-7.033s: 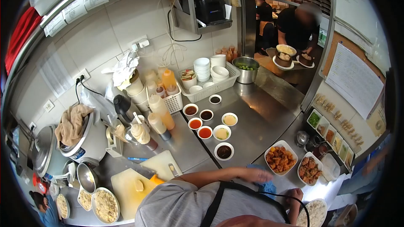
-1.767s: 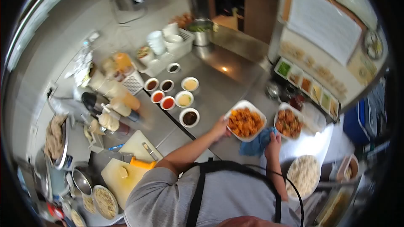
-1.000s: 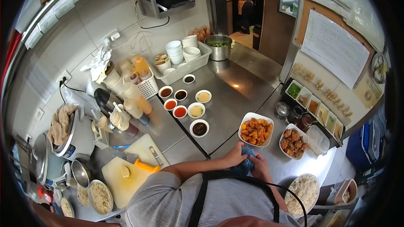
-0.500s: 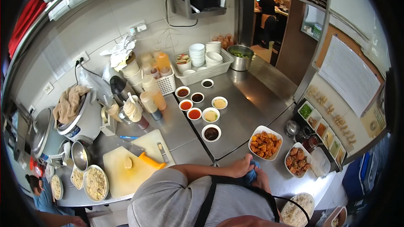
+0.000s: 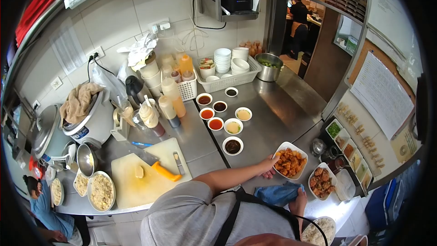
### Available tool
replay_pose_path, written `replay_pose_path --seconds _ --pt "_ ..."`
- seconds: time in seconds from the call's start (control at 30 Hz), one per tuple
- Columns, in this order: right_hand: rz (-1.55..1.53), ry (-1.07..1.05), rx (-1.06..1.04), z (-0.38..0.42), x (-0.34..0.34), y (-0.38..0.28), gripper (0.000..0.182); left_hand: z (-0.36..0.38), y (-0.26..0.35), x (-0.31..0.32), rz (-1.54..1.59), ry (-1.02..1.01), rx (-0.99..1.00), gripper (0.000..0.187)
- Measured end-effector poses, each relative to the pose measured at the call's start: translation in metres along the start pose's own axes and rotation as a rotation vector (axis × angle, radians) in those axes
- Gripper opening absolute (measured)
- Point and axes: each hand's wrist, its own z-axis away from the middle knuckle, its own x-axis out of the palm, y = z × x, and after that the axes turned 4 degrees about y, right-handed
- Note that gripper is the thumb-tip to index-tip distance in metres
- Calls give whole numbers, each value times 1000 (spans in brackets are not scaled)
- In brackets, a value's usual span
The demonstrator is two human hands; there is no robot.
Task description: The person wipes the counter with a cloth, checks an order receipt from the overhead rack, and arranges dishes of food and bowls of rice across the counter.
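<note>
My left hand (image 5: 267,166) is at the left edge of a white bowl (image 5: 302,148), thumb at the rim and fingers curled below it. Saucy orange fried pieces (image 5: 290,162) fill this bowl. Below it, my right hand (image 5: 298,202) grips the right end of a blue cloth (image 5: 278,193), which hangs spread out to the left. To the right stands a second white bowl (image 5: 333,173) with darker glazed pieces (image 5: 321,183). A plate of rice (image 5: 319,232) is partly hidden below my right arm.
Small sauce bowls (image 5: 233,146) stand mid-counter. On the left are a cutting board (image 5: 127,187) with an orange-handled knife (image 5: 165,172), rice bowls (image 5: 101,192) and squeeze bottles (image 5: 173,95). Garnish trays (image 5: 349,151) line the right. Another person (image 5: 50,209) is at lower left.
My hands have moved apart. The left one has gone up to the bowl's edge; the right one has moved down and right with the cloth, now spread out instead of bunched. The view has shifted slightly.
</note>
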Motion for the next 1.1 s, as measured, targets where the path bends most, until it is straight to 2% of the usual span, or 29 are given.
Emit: replay_pose_path --seconds 0.07,0.23,0.37,0.47,0.57,0.67,0.73,0.87,0.97,1.0,1.07,1.1 --pt "-9 13 -22 -9 -4 9 18 -4 -2 3 -21 -7 -2 53" --pt "-77 -19 -62 -10 12 14 13 -7 -8 5 69 0 44 43" --pt "-142 -5 -171 -18 14 30 12 1 -15 5 29 46 179 39" --pt "-265 -37 -190 -11 25 25 15 23 -10 -1 -10 17 222 38" --pt "-327 -132 -189 -8 45 6 28 45 2 -9 -46 -50 221 40" --pt "-289 -456 -74 -33 45 -8 37 61 16 -15 -58 -116 180 42" --pt "-163 -690 -111 -37 52 -14 43 73 26 -14 -70 -149 141 42" --pt "-221 -844 79 -25 88 -4 42 80 31 -10 29 -128 62 44" --pt "-329 -862 246 -20 99 5 42 76 33 -15 47 -100 65 45" --pt "-343 -798 287 -20 95 7 42 78 36 -18 32 -97 82 45" --pt "-282 -555 340 -26 70 11 41 76 38 -22 26 -77 111 45" --pt "-107 -311 307 -37 51 13 35 72 35 -24 33 -61 124 44"
